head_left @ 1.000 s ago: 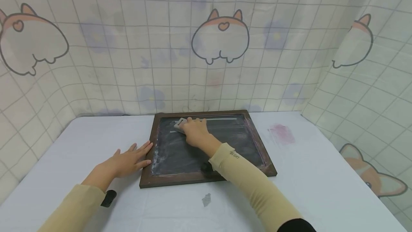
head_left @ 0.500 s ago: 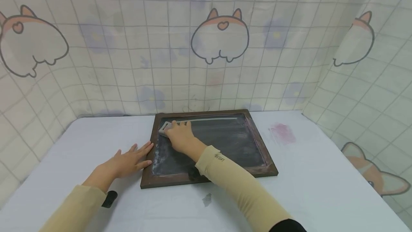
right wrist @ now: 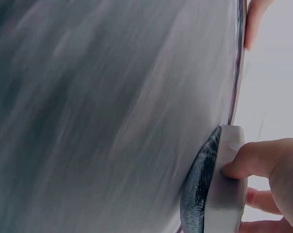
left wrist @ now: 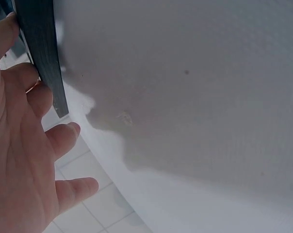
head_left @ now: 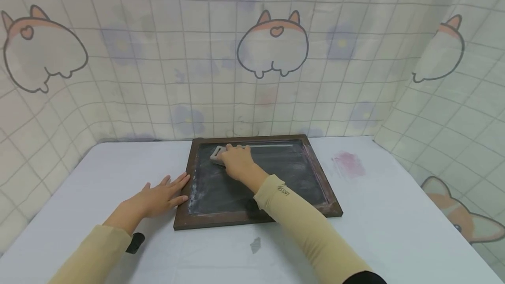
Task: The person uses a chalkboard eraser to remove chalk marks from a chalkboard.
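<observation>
The left hand lies flat on the pale grey-white tabletop, fingers straight and spread, their tips touching the left rail of the rectangular slate chalkboard with a dark brown wooden frame; the left wrist view shows those fingers against the frame's edge. The board lies flat at the table's centre, toward twelve o'clock from the person, its dark surface smeared with pale chalk haze, thickest along the left side, with a thin white line along the top. At the board's eleven o'clock corner the right hand grips a small grey block eraser with a dark felt pad, fingers curled over its back, pad pressed to the slate. At three o'clock from the board is a pink smudge.
</observation>
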A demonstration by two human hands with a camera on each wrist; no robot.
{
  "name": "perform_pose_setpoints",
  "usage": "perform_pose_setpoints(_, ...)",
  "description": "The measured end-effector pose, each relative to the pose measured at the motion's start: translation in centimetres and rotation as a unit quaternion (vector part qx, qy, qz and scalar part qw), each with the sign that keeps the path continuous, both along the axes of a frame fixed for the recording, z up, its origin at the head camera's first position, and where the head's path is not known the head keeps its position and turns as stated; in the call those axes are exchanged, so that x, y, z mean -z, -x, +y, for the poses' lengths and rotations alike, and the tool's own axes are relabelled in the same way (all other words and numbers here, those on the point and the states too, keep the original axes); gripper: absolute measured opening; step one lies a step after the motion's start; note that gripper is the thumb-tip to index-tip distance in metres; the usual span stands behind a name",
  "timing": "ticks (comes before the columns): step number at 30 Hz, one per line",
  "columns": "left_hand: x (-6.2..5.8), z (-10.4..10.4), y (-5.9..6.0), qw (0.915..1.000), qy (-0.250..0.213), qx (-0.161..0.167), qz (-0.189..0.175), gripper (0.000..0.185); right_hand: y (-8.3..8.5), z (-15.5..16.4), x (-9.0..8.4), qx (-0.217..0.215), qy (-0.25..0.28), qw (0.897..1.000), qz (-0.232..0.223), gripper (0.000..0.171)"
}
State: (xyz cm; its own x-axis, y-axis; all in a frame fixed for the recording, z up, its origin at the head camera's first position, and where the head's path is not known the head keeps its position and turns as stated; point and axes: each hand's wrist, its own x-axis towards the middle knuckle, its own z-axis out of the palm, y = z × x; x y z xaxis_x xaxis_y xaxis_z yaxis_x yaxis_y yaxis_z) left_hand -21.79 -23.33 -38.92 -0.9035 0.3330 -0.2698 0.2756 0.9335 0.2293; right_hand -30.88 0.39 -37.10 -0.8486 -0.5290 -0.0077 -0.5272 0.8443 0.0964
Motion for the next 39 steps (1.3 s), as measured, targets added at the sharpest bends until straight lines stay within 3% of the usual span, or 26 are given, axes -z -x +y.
perform_pose_setpoints(14,0.2,-0.3,0.1,1.0000,0.002,0.004,0.003,0.076,2.0,8.8,0.7,0.056,0.066,0.996,-0.023,0.050)
perform_pose_setpoints(27,-0.2,-0.1,0.0,1.0000,0.001,0.005,0.006,0.075,2.1,16.6,-0.2,0.108,0.078,0.991,0.010,0.047)
perform_pose_setpoints(35,0.3,-0.3,0.2,1.0000,-0.001,0.002,0.003,0.076,2.5,19.2,-0.2,0.161,0.107,0.981,0.009,0.025)
perform_pose_setpoints(39,0.4,-0.2,0.2,1.0000,-0.002,0.001,0.002,0.077,2.5,19.3,0.0,0.177,0.115,0.977,0.006,0.027)
